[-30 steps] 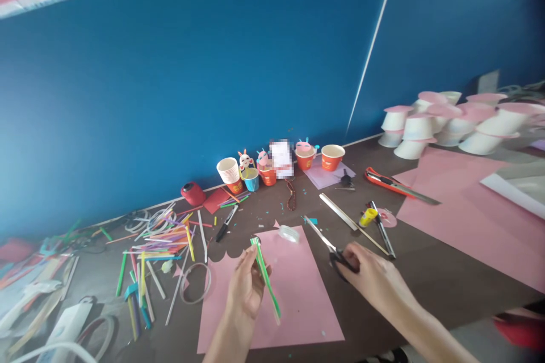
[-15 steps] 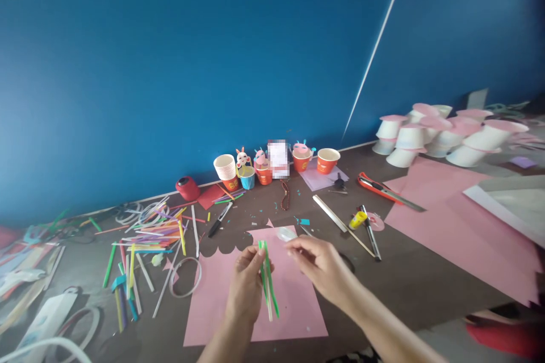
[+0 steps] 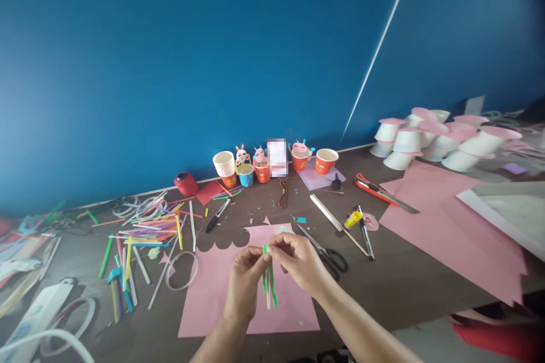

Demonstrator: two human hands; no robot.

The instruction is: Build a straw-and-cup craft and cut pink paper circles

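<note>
Craft workspace, possibly a classroom: dark table (image 3: pixel 238 317) with coloured straws (image 3: pixel 149 232), pink paper (image 3: pixel 213 300), scissors (image 3: pixel 327 255) and paper cups (image 3: pixel 224 164).

No text, brand, number or sign is legible. The card (image 3: pixel 277 157) against the wall is pixelated, and its print cannot be read. The single orange cup (image 3: pixel 326 162), the orange cup (image 3: pixel 300 161) just to its left and the bottom cup (image 3: pixel 229 181) of the stack each carry a small printed mark, too small to make out. The white strip (image 3: pixel 37 317) at lower left shows faint bluish marks, blurred and unreadable.
</note>
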